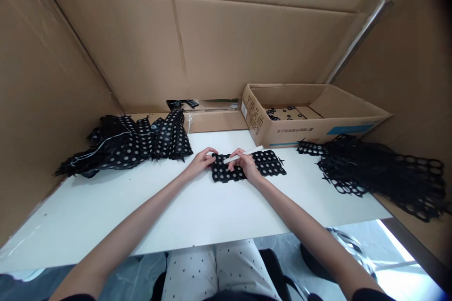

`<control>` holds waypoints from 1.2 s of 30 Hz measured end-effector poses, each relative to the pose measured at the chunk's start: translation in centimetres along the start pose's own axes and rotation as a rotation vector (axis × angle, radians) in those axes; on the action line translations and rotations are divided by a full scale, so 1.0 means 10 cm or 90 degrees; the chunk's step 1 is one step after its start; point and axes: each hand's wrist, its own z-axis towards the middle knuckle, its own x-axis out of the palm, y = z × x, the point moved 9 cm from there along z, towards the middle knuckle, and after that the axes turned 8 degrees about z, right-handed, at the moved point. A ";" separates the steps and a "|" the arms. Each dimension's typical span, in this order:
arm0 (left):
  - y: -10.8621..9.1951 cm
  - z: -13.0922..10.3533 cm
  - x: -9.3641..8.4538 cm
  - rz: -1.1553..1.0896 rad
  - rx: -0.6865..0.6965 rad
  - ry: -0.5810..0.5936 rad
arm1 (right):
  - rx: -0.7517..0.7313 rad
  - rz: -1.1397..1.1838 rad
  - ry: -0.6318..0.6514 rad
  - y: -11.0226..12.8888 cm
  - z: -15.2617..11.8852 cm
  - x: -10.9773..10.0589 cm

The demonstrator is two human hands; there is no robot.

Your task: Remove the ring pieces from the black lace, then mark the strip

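Note:
A flat black sheet with rows of round pale spots (270,162) lies on the white table before me. My left hand (202,162) is closed on the sheet's upper left corner, thumb and fingers pinched there. My right hand (246,163) rests over the middle of the sheet and hides part of it. It grips a slim white stick (254,149), held like a pen and slanting, with its lower left end over the spots. Whether the stick's tip touches the sheet I cannot tell.
Left on the table (169,216) lies a heap of black spotted sheets (137,143) tied with white string. At the back right stands an open cardboard box (289,130) with small black rings inside. Black sheets full of round holes (374,169) pile up at the right edge. Cardboard walls (219,47) surround the table.

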 end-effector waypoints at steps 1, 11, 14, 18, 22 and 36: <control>-0.01 0.00 0.01 0.017 0.013 0.003 | 0.000 0.000 -0.005 0.00 0.00 -0.01; 0.01 0.01 -0.03 0.019 -0.035 -0.024 | -0.051 -0.049 -0.059 0.07 0.00 -0.10; 0.01 0.01 -0.04 0.002 -0.035 -0.032 | -0.046 -0.046 -0.047 0.07 -0.01 -0.08; 0.02 0.01 -0.04 -0.031 -0.024 -0.030 | -0.056 -0.054 -0.035 0.08 -0.02 -0.05; 0.03 0.00 -0.04 -0.039 -0.018 -0.034 | -0.061 -0.093 -0.035 0.11 -0.03 -0.02; 0.00 -0.05 -0.05 -0.002 0.028 -0.063 | -0.078 -0.268 0.079 0.14 -0.13 0.23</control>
